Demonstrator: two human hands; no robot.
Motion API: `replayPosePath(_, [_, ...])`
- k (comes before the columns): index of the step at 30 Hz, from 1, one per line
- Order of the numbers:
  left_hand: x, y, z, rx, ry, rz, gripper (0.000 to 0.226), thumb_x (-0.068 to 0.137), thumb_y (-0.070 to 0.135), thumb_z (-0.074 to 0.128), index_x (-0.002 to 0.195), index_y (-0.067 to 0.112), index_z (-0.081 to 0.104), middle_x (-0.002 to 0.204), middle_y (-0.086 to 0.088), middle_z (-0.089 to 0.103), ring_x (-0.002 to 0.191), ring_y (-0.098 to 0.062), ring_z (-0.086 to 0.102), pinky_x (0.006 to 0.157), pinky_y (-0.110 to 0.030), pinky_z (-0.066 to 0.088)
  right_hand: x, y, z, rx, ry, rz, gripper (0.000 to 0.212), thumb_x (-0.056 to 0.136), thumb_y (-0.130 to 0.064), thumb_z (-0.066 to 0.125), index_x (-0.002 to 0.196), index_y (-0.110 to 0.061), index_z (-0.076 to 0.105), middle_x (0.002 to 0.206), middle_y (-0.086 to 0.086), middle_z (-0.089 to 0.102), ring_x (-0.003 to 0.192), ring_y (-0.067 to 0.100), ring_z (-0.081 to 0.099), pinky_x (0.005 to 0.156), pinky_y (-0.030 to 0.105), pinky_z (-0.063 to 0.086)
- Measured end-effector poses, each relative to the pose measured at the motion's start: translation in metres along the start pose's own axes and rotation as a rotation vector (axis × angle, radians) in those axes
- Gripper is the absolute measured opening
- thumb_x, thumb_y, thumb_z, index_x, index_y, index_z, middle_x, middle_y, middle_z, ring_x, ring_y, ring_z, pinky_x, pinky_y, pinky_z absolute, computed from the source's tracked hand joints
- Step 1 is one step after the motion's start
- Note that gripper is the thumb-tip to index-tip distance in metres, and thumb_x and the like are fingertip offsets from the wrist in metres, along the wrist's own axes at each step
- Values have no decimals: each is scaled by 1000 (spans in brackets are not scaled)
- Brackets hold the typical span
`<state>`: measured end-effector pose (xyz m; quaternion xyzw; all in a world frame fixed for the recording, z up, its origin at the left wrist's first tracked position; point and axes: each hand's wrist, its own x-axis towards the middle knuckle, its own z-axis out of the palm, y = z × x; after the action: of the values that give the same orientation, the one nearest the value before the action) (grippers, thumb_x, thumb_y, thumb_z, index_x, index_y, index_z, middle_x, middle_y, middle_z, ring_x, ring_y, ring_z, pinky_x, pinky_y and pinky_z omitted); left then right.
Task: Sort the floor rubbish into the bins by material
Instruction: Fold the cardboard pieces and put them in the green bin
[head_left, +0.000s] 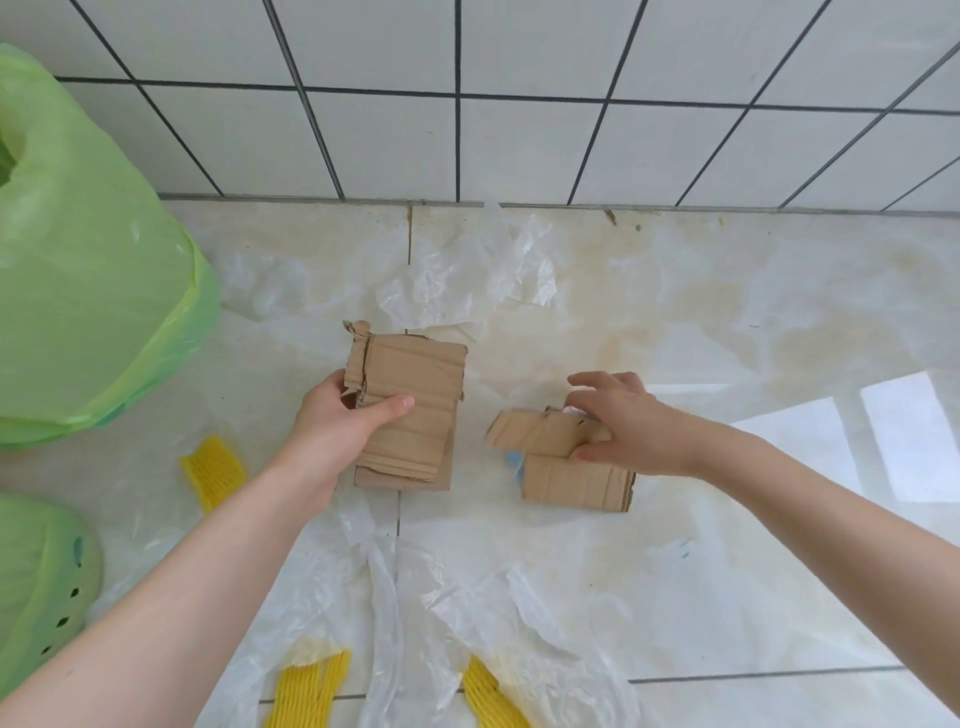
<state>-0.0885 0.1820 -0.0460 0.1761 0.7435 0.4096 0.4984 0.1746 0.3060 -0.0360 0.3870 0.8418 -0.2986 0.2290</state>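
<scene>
My left hand grips a stack of torn brown cardboard pieces by its left edge, thumb across the top sheet, holding it above the floor. To the right, my right hand pinches a smaller torn cardboard piece, which overlaps another cardboard piece lying flat on the floor tiles. A bin lined with a green plastic bag stands at the left.
Clear plastic sheets lie crumpled near the wall and near me. Yellow foam nets lie on the floor at the left and bottom. A green clog sits at the lower left. White tiled wall behind.
</scene>
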Motion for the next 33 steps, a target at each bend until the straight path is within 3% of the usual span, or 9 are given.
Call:
replayPosePath(2, [1, -2, -5, -12, 10, -7, 38, 73, 17, 81, 108, 20, 65, 101, 3, 73, 96, -16, 69, 91, -40, 53, -2, -6, 8, -126, -43, 40, 40, 85, -30, 64, 121, -21, 51, 156, 4, 12, 140, 38, 12, 104, 51, 31])
replayPosePath(5, [2, -5, -9, -26, 16, -14, 41, 73, 17, 80, 111, 19, 65, 104, 2, 73, 98, -18, 68, 93, -43, 52, 1, -12, 23, -204, 21, 65, 46, 82, -30, 66, 124, -24, 47, 155, 7, 6, 136, 39, 16, 98, 48, 35])
replayPosePath(10, [-3, -9, -12, -19, 0, -20, 39, 73, 18, 81, 109, 21, 65, 103, 3, 73, 98, -17, 68, 93, -42, 52, 4, -17, 37, -322, 112, 74, 54, 83, -30, 66, 130, -28, 42, 142, 11, 20, 114, 37, 38, 88, 41, 38])
replayPosePath(15, [-13, -12, -13, -36, -12, -18, 39, 74, 17, 80, 110, 21, 64, 104, 4, 73, 98, -16, 68, 90, -37, 53, 2, -19, 39, -272, 124, 77, 51, 82, -25, 65, 129, -27, 45, 131, 7, 32, 103, 32, 50, 84, 39, 36])
replayPosePath(19, [-29, -13, -19, -63, -2, 7, 35, 75, 13, 79, 105, 22, 63, 101, 5, 72, 95, -12, 68, 80, -28, 53, 1, -21, 41, -317, 141, 83, 51, 81, -25, 65, 128, -26, 46, 127, 5, 41, 105, 32, 49, 84, 38, 35])
replayPosePath(25, [-63, -28, -43, -78, 37, 21, 40, 74, 13, 80, 110, 19, 63, 103, 4, 72, 97, -13, 68, 86, -32, 53, -2, -27, 37, -333, 127, 75, 47, 79, -23, 63, 124, -22, 47, 116, 6, 50, 104, 34, 48, 80, 38, 31])
replayPosePath(30, [-97, -37, -60, -113, 71, 27, 39, 75, 12, 79, 109, 21, 61, 104, 5, 71, 96, -12, 68, 85, -30, 54, -6, -32, 41, -394, 166, 50, 33, 82, -17, 57, 112, -15, 43, 73, 0, 47, 78, 29, 49, 73, 37, 30])
replayPosePath(33, [-118, -41, -72, -138, 97, 43, 38, 76, 13, 78, 109, 22, 61, 103, 6, 71, 95, -10, 68, 84, -29, 54, -9, -35, 40, -409, 174, 75, 33, 83, -18, 55, 112, -14, 41, 72, 3, 49, 71, 29, 47, 73, 37, 30])
